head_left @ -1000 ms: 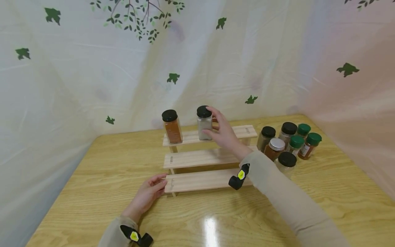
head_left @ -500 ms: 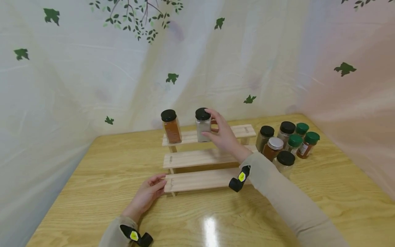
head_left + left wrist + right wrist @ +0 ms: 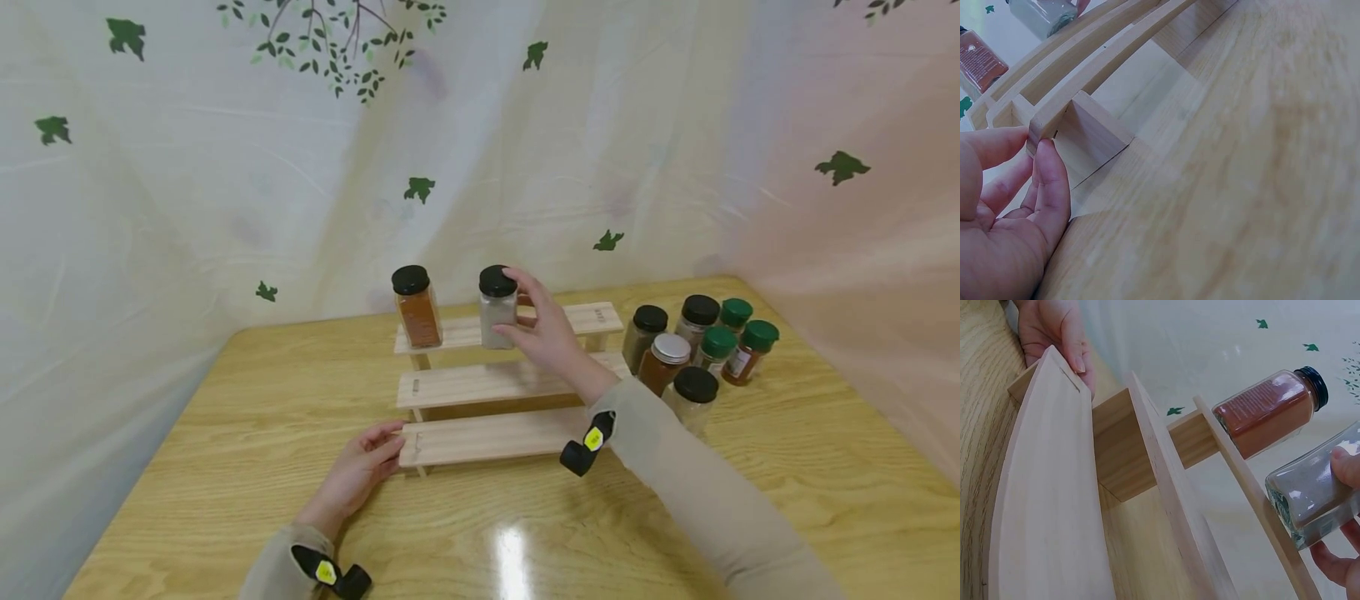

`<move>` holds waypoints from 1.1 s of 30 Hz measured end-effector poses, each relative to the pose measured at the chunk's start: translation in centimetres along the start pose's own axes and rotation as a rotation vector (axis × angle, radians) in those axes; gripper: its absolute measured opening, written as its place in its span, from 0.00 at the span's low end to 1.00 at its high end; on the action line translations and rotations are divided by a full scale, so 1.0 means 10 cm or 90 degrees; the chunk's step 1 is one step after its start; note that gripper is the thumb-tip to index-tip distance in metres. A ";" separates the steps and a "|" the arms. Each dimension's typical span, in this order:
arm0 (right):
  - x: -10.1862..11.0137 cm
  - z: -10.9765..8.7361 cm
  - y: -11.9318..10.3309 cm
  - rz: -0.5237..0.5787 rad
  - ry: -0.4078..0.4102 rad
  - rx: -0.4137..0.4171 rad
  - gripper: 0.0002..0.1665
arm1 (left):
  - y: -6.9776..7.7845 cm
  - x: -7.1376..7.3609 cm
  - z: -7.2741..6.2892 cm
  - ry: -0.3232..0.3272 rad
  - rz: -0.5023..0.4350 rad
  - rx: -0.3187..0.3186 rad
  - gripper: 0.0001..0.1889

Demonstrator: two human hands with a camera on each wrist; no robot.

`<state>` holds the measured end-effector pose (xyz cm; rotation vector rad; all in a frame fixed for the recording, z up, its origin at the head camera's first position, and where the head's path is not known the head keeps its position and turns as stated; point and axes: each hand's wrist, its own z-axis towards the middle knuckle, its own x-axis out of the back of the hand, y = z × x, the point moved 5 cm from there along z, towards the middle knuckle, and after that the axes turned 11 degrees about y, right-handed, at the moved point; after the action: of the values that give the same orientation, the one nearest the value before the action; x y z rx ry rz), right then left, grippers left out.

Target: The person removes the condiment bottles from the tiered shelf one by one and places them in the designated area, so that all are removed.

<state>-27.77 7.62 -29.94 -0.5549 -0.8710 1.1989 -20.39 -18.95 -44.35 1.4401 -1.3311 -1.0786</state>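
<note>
A three-tier wooden spice rack [image 3: 480,383] stands on the table. My left hand [image 3: 362,468] pinches the left end of its lowest shelf [image 3: 1075,87] between thumb and finger. My right hand [image 3: 549,332] grips a clear glass spice jar [image 3: 498,321] with a black lid and pale grey contents. The jar is upright at the top shelf [image 3: 461,332]; in the right wrist view its base [image 3: 1285,519] is at the shelf's edge, and I cannot tell whether it rests there. To its left, a jar of orange-brown spice [image 3: 420,315] with a black lid stands on the top shelf.
Right of the rack, several spice jars stand close together on the wooden table [image 3: 262,383]: black-lidded [image 3: 693,396], silver-lidded [image 3: 663,362] and green-lidded [image 3: 742,362]. A pale curtain [image 3: 337,208] with leaf prints hangs behind the table.
My right hand has lowered the pale grey jar slightly, toward the front of the top shelf. The left hand keeps its place on the rack.
</note>
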 end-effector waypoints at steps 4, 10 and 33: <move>0.03 -0.04 -0.02 0.017 0.020 0.002 0.43 | 0.00 0.00 0.00 0.004 0.002 0.000 0.19; 0.07 -0.10 -0.04 0.022 0.024 0.003 0.44 | 0.01 0.00 0.00 0.003 0.001 -0.003 0.18; 0.24 -0.54 0.12 -0.008 -0.009 -0.022 0.44 | 0.00 0.01 -0.01 -0.033 0.002 -0.021 0.17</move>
<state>-23.72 10.61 -33.31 -0.5687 -0.9076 1.1798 -20.29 -19.00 -44.31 1.3937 -1.3455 -1.1369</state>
